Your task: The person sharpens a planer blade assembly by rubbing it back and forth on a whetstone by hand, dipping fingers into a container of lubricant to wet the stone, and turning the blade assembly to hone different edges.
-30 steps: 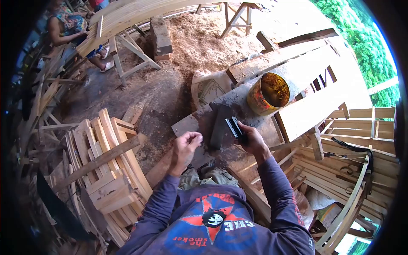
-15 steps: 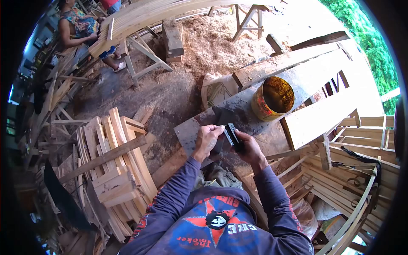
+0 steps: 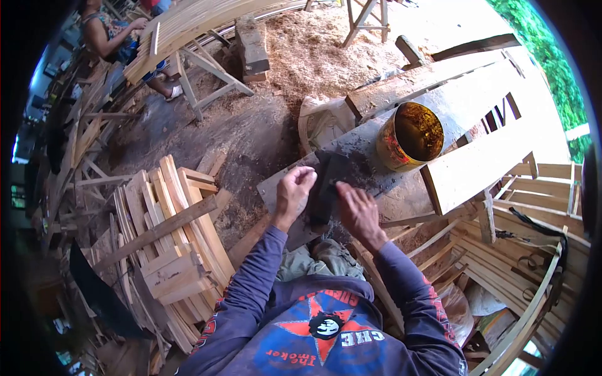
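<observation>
2 bare hands flank a dark block (image 3: 330,188) on a grimy board (image 3: 271,188) — the left hand (image 3: 295,193) narrow, fingertips curled to the thumb, the right hand (image 3: 360,214) back-up, fingertips at the block's edge. Whether either holds anything, I cannot tell. A yellow-and-red can (image 3: 394,147) stands beyond the right hand — open at the top

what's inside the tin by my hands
Inside the tin, the inner wall shows, blotched yellow and dark brown. Deeper down it is too dark to tell whether it holds anything, and the rim and near side cover part of the inside.
</observation>
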A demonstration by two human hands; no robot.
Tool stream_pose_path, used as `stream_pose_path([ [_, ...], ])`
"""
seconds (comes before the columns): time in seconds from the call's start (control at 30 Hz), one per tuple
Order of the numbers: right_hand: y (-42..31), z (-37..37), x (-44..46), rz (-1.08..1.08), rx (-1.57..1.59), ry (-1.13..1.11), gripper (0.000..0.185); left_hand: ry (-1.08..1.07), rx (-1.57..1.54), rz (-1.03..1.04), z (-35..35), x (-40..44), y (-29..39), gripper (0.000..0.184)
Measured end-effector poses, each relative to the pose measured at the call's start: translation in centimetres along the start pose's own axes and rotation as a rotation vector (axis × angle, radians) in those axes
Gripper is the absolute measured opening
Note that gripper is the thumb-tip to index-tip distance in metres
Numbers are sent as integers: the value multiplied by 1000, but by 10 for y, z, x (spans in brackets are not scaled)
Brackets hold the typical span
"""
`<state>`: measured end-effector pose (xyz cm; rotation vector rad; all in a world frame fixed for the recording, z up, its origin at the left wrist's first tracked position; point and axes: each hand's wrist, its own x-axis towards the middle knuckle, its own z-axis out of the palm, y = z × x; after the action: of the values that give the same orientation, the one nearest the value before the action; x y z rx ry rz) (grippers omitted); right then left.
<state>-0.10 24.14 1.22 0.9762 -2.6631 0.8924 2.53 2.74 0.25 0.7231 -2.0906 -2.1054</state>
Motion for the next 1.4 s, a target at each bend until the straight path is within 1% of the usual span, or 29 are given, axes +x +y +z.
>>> stream_pose_path([
  [0.07,-8,6,-9,-180,-189,-111,49,-29,477,585,0,0,-1,31],
  [0.1,-12,13,-13,-191,-235,-127,50,-131,534,585,-1,-4,-4,41],
  [0.13,-12,16,-15,-186,-238,-131,50,-214,579,604,-4,-9,-7,43],
  [0.2,-15,20,-23,-114,-193,-90,48,-291,671,616,-9,-14,-15,46],
  [0.23,-17,21,-24,-80,-168,-107,47,-308,671,612,-13,-12,-19,46],
  [0.27,-18,25,-25,-63,-172,-104,47,-358,716,655,-16,-9,-22,46],
  [0.3,-21,29,-26,26,-105,-75,47,-409,759,699,-18,-6,-18,47],
  [0.33,-22,32,-27,113,-39,-44,48,-426,756,702,-19,-2,-14,47],
  [0.4,-25,34,-27,159,-18,-49,48,-498,871,829,-21,5,-3,45],
  [0.43,-30,33,-25,179,-21,-57,48,-509,871,833,-21,9,0,45],
  [0.5,-35,36,-25,206,-36,-47,49,-596,957,899,-20,19,4,44],
  [0.53,-37,39,-27,212,-41,-40,49,-602,955,907,-21,24,5,44],
  [0.6,-40,43,-29,224,-77,1,50,-689,936,891,-22,33,8,42],
  [0.73,-48,42,-27,288,-76,17,45,-723,926,834,-19,37,5,42],
  [0.8,-43,46,-21,293,-75,53,42,-687,915,923,-16,45,1,36],
  [0.83,-38,47,-14,280,-97,70,40,-698,913,916,-12,49,6,36],
  [0.87,-32,48,-6,268,-120,87,37,-660,949,945,-6,60,10,35],
  [0.9,-26,49,10,266,-64,137,33,-622,983,975,0,71,17,34],
  [0.93,-20,47,21,292,3,123,31,-638,990,967,4,81,22,34],
  [1.0,-24,42,17,322,41,103,33,-677,987,946,2,80,17,37],
  [1.07,-37,40,-10,320,109,65,30,-744,1096,918,-7,50,14,36],
  [1.1,-44,46,-25,348,103,76,31,-708,970,914,-12,41,-1,35],
  [1.13,-45,48,-21,368,112,83,32,-684,922,908,-12,39,2,30],
  [1.2,-20,51,1,292,80,111,31,-594,1036,970,4,66,10,28],
  [1.23,-17,42,24,333,102,117,31,-630,1054,943,11,81,25,26],
  [1.27,-17,45,36,366,74,154,29,-642,951,948,14,91,29,23],
  [1.33,-19,43,17,329,142,123,28,-724,1020,844,6,75,37,26],
  [1.37,-27,46,-5,323,126,106,34,-732,1092,856,0,56,28,30],
  [1.4,-34,50,-25,314,111,89,40,-719,1002,851,-6,39,6,32],
])
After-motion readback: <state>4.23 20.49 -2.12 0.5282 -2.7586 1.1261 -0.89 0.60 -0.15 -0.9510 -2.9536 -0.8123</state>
